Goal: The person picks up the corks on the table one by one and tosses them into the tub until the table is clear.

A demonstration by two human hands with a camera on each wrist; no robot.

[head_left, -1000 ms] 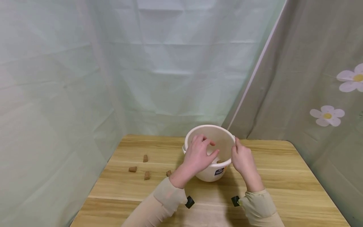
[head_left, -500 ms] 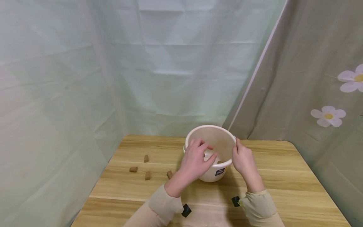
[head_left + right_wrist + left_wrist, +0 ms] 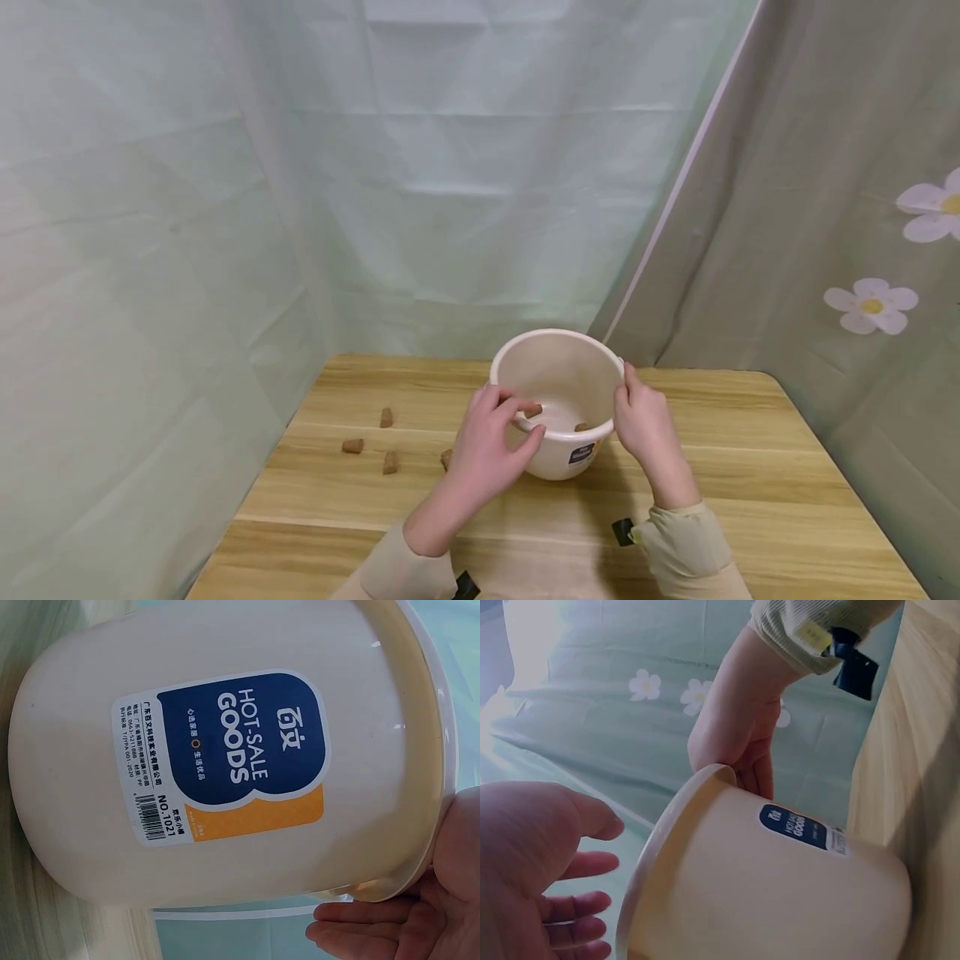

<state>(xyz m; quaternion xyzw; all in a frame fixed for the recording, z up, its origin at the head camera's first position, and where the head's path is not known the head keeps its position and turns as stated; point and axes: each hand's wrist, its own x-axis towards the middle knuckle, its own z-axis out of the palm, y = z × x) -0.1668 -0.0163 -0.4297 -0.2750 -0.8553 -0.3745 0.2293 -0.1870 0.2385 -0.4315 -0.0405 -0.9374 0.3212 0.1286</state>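
Observation:
A cream bucket (image 3: 555, 458) with a blue label stands on the wooden table. My right hand (image 3: 647, 421) grips its rim at the right side; in the right wrist view several fingers (image 3: 360, 930) lie along the outside below the rim. At the near left of the rim, my left hand (image 3: 483, 442) is spread with nothing between thumb and fingers; the left wrist view shows that hand (image 3: 547, 877) apart from the rim. Two brown cork-like pieces, one at the left (image 3: 533, 411) and one at the right (image 3: 581, 427), show inside the bucket.
Several more brown pieces lie left of the bucket, among them a far piece (image 3: 386, 417), a leftmost piece (image 3: 352, 446) and a near piece (image 3: 390, 462). Another piece (image 3: 447, 458) is partly hidden by my left hand. Pale curtains (image 3: 480, 208) hang behind the table.
My left hand has drawn back from over the bucket's mouth, toward me and to the left. The left brown piece inside now shows. My right hand stays on the rim.

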